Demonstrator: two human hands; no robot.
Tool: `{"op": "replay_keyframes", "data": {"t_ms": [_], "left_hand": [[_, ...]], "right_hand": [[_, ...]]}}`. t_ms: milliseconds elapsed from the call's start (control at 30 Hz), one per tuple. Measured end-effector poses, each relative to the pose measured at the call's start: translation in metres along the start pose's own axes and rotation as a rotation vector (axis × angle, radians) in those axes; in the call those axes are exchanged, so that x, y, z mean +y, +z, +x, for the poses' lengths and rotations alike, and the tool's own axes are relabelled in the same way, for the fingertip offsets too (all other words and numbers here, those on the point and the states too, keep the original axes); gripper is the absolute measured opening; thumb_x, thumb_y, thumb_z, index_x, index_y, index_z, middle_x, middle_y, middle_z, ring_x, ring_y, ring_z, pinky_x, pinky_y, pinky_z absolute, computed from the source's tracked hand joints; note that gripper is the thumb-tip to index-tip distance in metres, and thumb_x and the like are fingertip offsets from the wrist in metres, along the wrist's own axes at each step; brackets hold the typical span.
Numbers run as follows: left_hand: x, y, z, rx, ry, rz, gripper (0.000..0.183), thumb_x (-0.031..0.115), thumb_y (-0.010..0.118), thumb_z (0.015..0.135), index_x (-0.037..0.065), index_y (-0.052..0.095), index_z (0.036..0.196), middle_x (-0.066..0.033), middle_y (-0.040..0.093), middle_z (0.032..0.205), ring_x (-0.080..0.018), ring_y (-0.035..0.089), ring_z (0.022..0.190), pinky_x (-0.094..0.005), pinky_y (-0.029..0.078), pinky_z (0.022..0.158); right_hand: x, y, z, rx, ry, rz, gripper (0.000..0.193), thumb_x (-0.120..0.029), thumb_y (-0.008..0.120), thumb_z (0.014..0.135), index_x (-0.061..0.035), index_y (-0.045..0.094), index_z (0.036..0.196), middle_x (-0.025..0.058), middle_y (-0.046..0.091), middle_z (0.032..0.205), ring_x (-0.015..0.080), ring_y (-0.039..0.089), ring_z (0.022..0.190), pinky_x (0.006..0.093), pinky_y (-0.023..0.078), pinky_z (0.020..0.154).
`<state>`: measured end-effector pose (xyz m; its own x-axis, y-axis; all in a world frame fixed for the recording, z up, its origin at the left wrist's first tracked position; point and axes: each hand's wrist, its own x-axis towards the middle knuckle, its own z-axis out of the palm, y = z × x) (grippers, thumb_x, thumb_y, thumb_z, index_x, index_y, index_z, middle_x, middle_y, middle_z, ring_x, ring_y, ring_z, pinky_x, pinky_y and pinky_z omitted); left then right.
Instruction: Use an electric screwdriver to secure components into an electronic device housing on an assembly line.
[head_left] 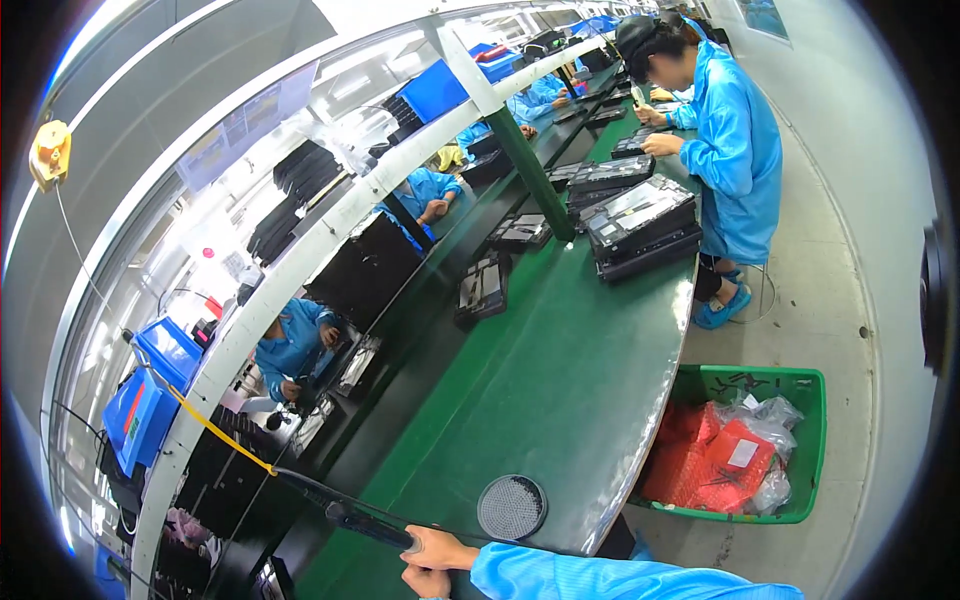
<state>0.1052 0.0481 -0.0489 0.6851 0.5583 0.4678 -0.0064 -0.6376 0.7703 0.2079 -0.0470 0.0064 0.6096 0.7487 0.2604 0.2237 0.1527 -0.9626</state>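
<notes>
Near the bottom edge, my right hand [442,549] is wrapped round the end of a black electric screwdriver [365,521]. The screwdriver slants up to the left, hanging on a yellow cord [222,434]. Just below and against the right hand is my left hand [426,581], fingers curled; most of it is cut off by the frame, and whatever it grips is hidden. A round dark dish [512,507] with a grey, grainy surface lies on the green bench [540,400], to the right of the screwdriver and just beyond my right sleeve.
Stacked black device housings [640,225] stand farther up the bench, beside a co-worker in blue [738,150]. A single housing [482,290] lies by the dark conveyor. A green bin [815,450] with red and clear wrapping sits right of the bench. A white-and-green post [525,170] rises beyond.
</notes>
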Motion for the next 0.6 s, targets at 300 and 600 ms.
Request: {"op": "replay_keyframes", "data": {"t_ms": [300,600], "left_hand": [[0.017,0.012,0.006,0.115,0.015,0.022,0.019,0.01,0.066,0.072,-0.005,0.067,0.083,-0.0119,0.069,0.073,-0.0161,0.066,0.072,-0.0325,0.051,0.066],[0.021,0.019,0.004,0.147,-0.008,0.004,0.018,0.009,0.067,0.071,-0.006,0.066,0.082,-0.0137,0.069,0.074,-0.0172,0.067,0.073,-0.0323,0.051,0.066]], "right_hand": [[0.01,0.008,0.008,0.013,-0.018,-0.02,0.039,-0.033,0.07,0.073,-0.0028,0.056,0.091,0.0174,0.063,0.082,0.036,0.061,0.081,0.0409,0.047,0.071],[0.04,0.029,0.013,0.27,-0.144,-0.013,0.044,-0.035,0.072,0.072,-0.0003,0.059,0.094,0.02,0.064,0.083,0.0378,0.062,0.082,0.041,0.048,0.072]]}}
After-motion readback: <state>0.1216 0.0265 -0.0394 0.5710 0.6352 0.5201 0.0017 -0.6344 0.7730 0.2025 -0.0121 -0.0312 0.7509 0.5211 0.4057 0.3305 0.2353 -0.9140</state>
